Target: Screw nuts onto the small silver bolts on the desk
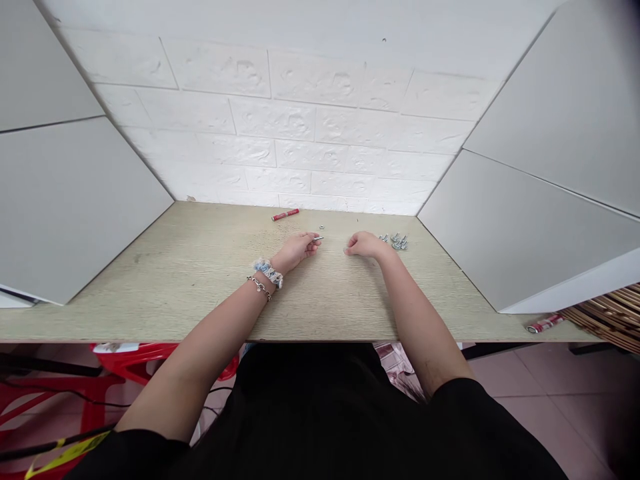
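Observation:
My left hand rests on the wooden desk with its fingers closed on a small metal bolt whose tip sticks out to the right. My right hand lies a short way to the right, fingers curled; whether it holds anything I cannot tell. Just right of that hand lies a small pile of metal bolts and nuts. A single small nut lies beyond my left hand.
A red marker lies near the white brick wall at the back. Grey panels flank the desk on both sides. A red-and-white tube sits at the right front edge beside a wicker basket. Red stools stand under the desk.

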The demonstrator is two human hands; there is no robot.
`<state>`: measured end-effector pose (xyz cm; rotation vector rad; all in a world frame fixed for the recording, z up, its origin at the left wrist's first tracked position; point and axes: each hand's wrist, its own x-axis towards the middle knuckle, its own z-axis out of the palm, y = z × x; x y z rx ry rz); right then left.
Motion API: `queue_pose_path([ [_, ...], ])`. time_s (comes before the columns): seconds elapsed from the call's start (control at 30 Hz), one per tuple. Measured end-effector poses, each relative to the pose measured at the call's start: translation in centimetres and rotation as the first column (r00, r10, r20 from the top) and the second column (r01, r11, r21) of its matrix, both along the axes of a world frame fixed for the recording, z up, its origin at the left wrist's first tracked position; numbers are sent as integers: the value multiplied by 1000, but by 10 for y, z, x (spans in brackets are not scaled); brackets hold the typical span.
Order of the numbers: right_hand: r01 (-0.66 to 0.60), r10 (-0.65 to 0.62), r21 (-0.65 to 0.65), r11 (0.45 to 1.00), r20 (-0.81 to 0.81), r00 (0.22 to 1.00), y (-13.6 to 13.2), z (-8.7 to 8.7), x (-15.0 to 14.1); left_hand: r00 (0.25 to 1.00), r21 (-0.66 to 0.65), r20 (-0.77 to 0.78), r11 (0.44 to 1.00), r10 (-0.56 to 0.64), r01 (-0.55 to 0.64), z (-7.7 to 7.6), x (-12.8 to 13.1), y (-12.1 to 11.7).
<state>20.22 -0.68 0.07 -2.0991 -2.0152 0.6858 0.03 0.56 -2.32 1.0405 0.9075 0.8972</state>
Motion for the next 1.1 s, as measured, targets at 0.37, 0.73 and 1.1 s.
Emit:
queue_pose_path([
  [0.37, 3, 6, 112, 994, -80, 997, 0, -2, -7, 999, -83, 40, 996, -34, 37, -2, 1, 2],
  [0.73, 151, 49, 439, 886, -411, 910, 0, -3, -33, 994, -148, 67, 984, -91, 100, 7, 1, -6],
  [1.1, 12, 214, 571, 821, -326, 921, -3, -12, -44, 976, -151, 167, 975, -136, 162, 8, 2, -6],
])
